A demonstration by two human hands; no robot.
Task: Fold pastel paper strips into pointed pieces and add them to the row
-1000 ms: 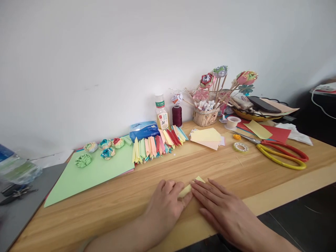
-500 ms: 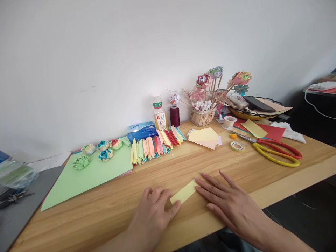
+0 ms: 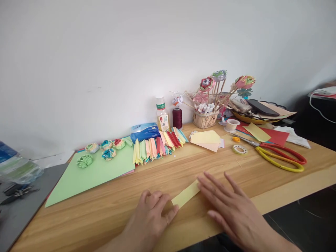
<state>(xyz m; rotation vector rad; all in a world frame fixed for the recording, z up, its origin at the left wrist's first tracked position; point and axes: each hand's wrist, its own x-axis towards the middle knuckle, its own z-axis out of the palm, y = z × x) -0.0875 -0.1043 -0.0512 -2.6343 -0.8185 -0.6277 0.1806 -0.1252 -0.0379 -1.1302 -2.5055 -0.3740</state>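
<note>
A folded strip of yellow paper lies slantwise on the wooden table in front of me. At its near left end my left hand is curled, thumb and index finger gripping the edge. My right hand lies flat over the far right end, fingers stretched out and spread, the fingertips covering that part of the strip.
Behind stand a row of folded paper pieces, a tissue pack, a glue bottle and a thread spool. Scissors, tape and cut paper lie right; paper flowers sit on green sheets left.
The right hand has lifted slightly at the thumb and shifted along the strip's far end. The left hand keeps its place at the near end. The whole view has shifted a little.
</note>
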